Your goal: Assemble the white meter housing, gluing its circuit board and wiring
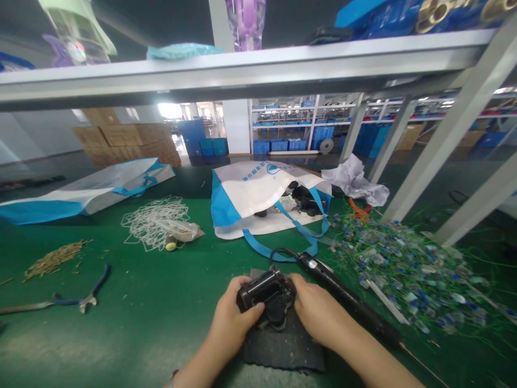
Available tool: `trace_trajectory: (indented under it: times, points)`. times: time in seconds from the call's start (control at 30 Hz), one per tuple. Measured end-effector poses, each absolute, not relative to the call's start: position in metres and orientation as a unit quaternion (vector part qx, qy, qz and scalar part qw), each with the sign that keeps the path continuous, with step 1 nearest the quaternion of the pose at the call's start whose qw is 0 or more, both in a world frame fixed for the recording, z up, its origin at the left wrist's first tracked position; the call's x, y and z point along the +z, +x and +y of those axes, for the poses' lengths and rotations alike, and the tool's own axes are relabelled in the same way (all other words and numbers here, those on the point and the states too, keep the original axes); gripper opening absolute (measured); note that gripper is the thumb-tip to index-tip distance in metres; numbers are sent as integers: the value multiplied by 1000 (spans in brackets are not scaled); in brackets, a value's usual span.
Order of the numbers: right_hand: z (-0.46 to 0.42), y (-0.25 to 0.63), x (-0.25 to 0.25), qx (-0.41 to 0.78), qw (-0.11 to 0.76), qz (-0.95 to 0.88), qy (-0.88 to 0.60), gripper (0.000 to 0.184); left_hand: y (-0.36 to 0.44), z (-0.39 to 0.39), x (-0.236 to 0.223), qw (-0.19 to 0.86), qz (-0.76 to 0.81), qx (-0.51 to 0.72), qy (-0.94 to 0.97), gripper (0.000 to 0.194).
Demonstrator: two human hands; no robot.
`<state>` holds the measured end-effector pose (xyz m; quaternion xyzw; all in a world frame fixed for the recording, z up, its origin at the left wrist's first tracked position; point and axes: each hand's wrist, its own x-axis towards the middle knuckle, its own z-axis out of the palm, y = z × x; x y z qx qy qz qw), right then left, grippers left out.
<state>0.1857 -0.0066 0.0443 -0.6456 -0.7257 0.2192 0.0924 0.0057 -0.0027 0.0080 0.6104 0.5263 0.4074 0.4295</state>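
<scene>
Head view: your left hand (238, 312) and right hand (313, 302) curl partly closed around the black device (264, 293) — gripped between them, above the dark mat (285, 347) at the table's (161, 334) near edge.

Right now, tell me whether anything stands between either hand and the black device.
Nothing visible does: the left hand and the right hand both touch the black device directly. The dark mat lies beneath it.

Open green tabletop (161, 323) leftward — pliers (91, 296) beyond.
</scene>
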Motion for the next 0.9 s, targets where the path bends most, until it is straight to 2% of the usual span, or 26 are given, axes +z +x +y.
trace_trajectory:
  times: [0.13,0.2,0.33,0.4,0.5,0.6,0.67,0.8,0.9]
  points:
    - [-1,189,35,186,162,-736,-631,57,2,-2,-1,460,497,476,562,34]
    - [1,186,28,209,233,-721,-618,57,1,-2,-3,475,488,500,536,37]
    - [-2,169,18,360,449,-593,-564,37,0,-2,-3,464,486,543,504,41]
    - [-5,161,17,485,504,-516,-495,36,0,-1,-3,460,481,555,499,41]
    - [-9,154,16,661,508,-422,-357,44,-1,-3,-4,453,471,559,511,41]
    - [-9,154,12,753,479,-347,-289,49,-1,-5,-6,437,470,542,543,39]
    - [-6,157,9,770,473,-319,-285,52,0,-7,-7,443,470,522,558,40]
    - [0,161,2,773,496,-278,-280,47,1,-7,-7,479,433,532,548,55]
    - [3,163,-1,763,519,-253,-291,43,-2,-5,-4,432,453,573,529,44]
